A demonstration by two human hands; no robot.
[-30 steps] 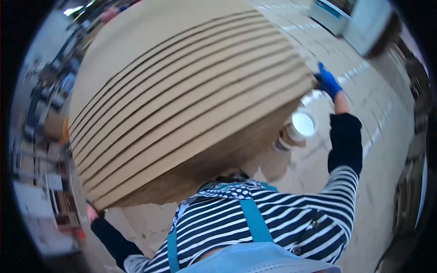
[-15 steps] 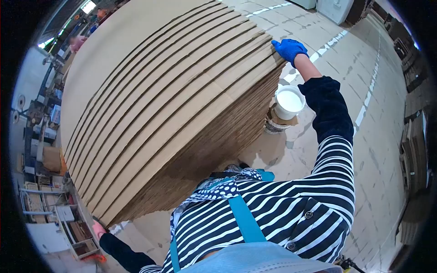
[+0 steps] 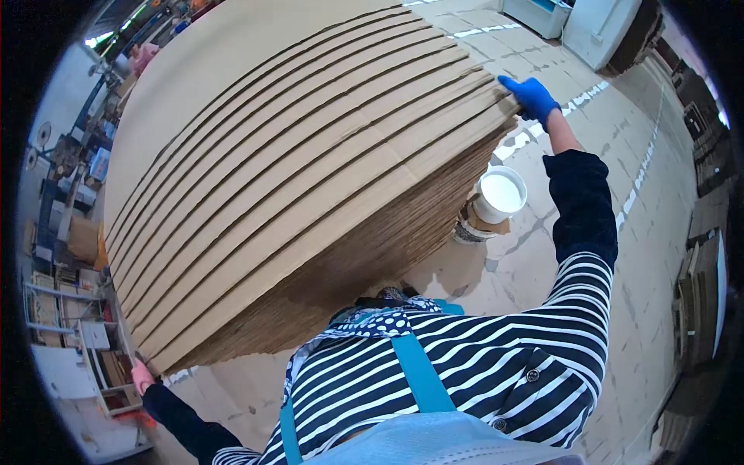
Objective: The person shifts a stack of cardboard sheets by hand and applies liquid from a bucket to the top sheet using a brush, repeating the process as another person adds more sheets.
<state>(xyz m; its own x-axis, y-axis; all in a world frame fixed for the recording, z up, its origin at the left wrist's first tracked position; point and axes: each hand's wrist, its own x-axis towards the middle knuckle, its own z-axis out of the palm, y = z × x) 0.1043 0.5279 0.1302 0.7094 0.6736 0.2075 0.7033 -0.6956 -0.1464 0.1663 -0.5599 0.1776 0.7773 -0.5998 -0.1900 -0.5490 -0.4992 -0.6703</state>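
One tall stack of cardboard sheets (image 3: 294, 163), fanned so roughly a dozen stepped sheet edges show on top; exact sheet count cannot be told. Stack stands on the concrete floor (image 3: 542, 263) and fills most of the view, directly in front of the person's striped torso.

Two hands, one at each end of the stack. Right hand (image 3: 529, 97), in a blue glove, sits at the stack's far right corner, fingers curled over the top edges, gripping the upper sheets. Left hand (image 3: 142, 376), bare, is at the stack's lower left corner, touching the bottom edge; mostly hidden behind the cardboard, so cannot tell how far closed it is or how much it grips.

One white bucket (image 3: 500, 194), open top with white contents, stands on the floor just beside the stack's right side, below the right hand. One small roll-like item (image 3: 467, 230) lies against the bucket's base, between bucket and stack.

Shelving (image 3: 70, 341) stands left of the stack.
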